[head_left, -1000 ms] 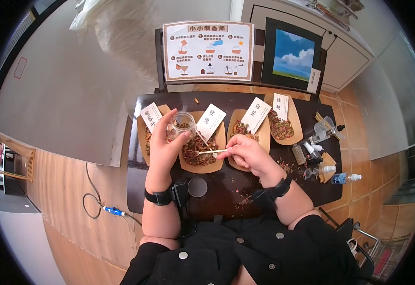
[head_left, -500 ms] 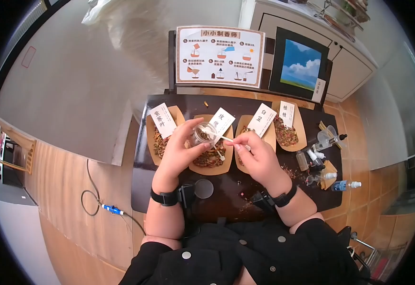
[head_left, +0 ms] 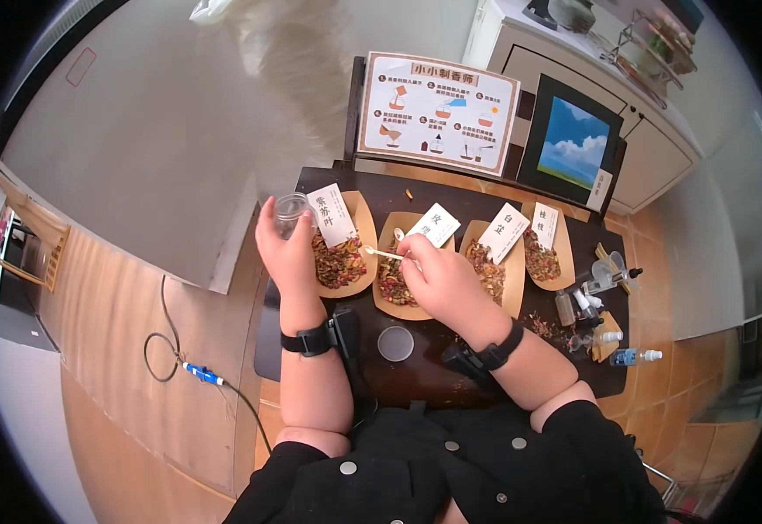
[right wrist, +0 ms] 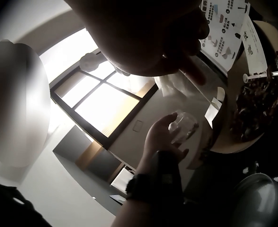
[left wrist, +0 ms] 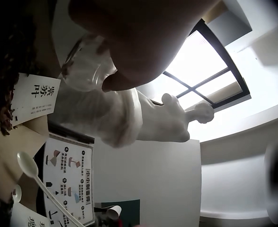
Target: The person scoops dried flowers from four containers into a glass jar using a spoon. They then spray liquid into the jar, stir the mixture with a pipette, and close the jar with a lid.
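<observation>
The left hand (head_left: 283,249) had carried the small clear jar (head_left: 291,210) away from the rose-petal tray (head_left: 396,306), where half a second earlier it sat right against the spoon. Now the jar was held up past the far-left corner of the bench (head_left: 416,371), just left of the perilla-leaf tray (head_left: 359,218) and its white label card (head_left: 330,215). The fingers were curled round the jar's wall, a firm closed grip; the left wrist view showed the jar (left wrist: 84,66) pinched under the thumb.

The right hand (head_left: 438,275) stayed over the rose-petal tray, pinching the handle of the slim white spoon (head_left: 384,253) between thumb and fingers. The spoon's bowl pointed left, toward the perilla-leaf tray, and hung above the tray rim; whether it carried anything could not be told.

Judging by this, one scoop seemed delivered, and jar and spoon had parted. The round lid (head_left: 395,343) lay on the bench nearer the person than the rose-petal tray, so the jar was still uncapped. The instruction board (head_left: 438,103) stood behind the trays.
</observation>
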{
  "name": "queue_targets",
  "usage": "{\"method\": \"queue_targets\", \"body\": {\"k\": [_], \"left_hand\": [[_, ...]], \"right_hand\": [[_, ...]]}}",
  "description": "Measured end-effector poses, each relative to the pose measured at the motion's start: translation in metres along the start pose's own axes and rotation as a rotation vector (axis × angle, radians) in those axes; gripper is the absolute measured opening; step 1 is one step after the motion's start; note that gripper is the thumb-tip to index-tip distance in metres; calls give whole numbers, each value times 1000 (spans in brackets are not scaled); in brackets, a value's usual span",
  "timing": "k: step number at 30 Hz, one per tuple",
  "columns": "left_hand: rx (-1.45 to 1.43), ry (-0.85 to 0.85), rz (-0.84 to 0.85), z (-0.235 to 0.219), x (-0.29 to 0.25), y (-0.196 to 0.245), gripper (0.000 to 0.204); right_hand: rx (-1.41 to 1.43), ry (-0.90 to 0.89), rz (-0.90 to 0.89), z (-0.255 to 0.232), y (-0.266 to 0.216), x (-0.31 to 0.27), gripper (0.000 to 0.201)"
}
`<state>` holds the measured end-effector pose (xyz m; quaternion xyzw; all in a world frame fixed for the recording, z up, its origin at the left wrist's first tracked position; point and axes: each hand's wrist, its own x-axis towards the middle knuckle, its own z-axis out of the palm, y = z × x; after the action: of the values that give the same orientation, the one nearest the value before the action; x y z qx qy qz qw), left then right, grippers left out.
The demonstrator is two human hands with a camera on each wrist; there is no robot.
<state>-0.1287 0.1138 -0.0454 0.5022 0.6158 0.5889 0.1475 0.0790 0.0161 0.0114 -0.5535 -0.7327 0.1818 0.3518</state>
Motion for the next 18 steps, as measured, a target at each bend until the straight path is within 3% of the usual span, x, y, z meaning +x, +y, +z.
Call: {"method": "queue_targets", "body": {"k": [1,3,4,11,18], "left_hand": [[1,5,-1,3,1,-5,58],[-659,-174,-391,8,1,-15,58],[-696,-193,-443,8,1,-9,58],[-699,-248,-420,13,-5,1,56],[-786,-302,-439,19,-14,7,59]], "right_hand": [[1,-3,-4,4,1,3,11],[-41,-47,112,10,4,9,17],[-35,-53,115,12,5,11,17],[10,-98,250,21,16,11,15],[496,-141,404,39,37,10,12]]}}
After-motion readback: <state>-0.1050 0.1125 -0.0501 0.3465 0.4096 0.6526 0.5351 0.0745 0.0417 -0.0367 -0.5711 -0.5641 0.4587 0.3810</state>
